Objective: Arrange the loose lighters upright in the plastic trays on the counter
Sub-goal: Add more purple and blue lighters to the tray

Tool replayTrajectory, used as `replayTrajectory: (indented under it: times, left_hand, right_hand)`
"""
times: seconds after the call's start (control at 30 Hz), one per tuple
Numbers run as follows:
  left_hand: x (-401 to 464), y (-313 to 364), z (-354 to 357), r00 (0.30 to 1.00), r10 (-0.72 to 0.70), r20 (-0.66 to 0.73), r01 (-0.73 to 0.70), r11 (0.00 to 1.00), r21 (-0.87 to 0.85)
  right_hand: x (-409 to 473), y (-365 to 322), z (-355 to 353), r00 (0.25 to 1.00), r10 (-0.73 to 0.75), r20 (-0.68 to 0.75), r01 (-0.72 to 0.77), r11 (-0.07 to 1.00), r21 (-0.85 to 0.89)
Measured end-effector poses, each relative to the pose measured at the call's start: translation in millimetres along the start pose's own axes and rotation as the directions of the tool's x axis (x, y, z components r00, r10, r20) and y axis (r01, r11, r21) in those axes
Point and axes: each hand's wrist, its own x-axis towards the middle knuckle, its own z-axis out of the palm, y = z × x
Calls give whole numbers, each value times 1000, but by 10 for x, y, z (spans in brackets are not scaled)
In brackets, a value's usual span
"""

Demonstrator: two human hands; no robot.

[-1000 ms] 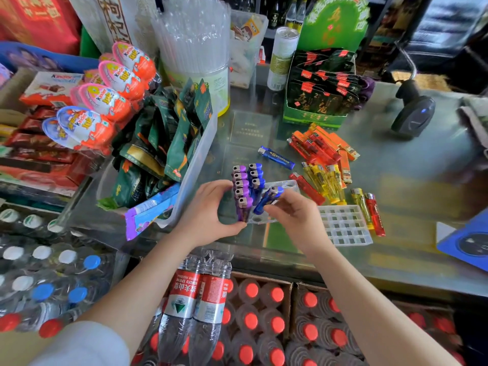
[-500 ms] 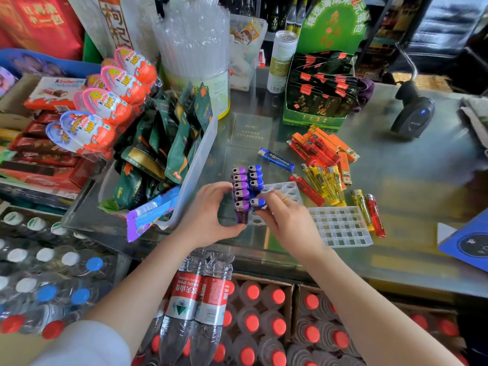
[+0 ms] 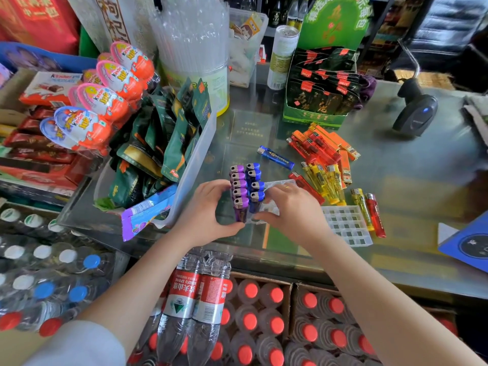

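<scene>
A clear plastic tray (image 3: 280, 185) on the glass counter holds a row of upright purple lighters (image 3: 239, 185) and a row of upright blue lighters (image 3: 253, 175). My left hand (image 3: 208, 212) grips the tray's left side against the purple row. The fingers and thumb of my right hand (image 3: 293, 207) pinch the nearest blue lighter (image 3: 256, 202), which stands upright in the tray. Loose lighters lie to the right: one blue (image 3: 276, 157), one red (image 3: 306, 187), a yellow bunch (image 3: 324, 180), an orange-red pile (image 3: 324, 146). A second tray (image 3: 346, 225) stands empty.
A clear bin of green snack packs (image 3: 190, 159) sits close on the left. Behind the lighters stands a green display box (image 3: 314, 117), with a barcode scanner (image 3: 414, 112) far right. A blue box (image 3: 470, 244) lies at the right edge. Bottles (image 3: 195, 299) stand below the counter front.
My right hand brought a tilted blue lighter down into the tray, where it now stands upright at the front of the blue row. My left hand stayed on the tray.
</scene>
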Motion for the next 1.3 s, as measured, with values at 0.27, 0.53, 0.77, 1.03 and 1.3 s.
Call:
replayTrajectory:
  times: [0.27,0.53,0.77,1.03,1.3]
  left_hand:
    - [2,9,-21,1000,-16,9,16,1000,-23]
    - [-11,34,-29,1000,4,31,-3,1000,-26]
    - [-34,48,-15,1000,-4,27,5,998,-61]
    - [-46,99,-33,999,-50,7,50,987,-151]
    - [-176,123,30,992,-77,-99,66,991,-113]
  right_hand:
    - [459,370,-20,968,227,-107,-227,974,17]
    - [845,388,134,939,340,51,-317,913,-256]
    - [478,258,-112,941,333,-63,-305,914,267]
    - [-273,-153,-18,885,465,-33,-305,632,713]
    - [-319,-265,114,942,336,-16,-290,833,471]
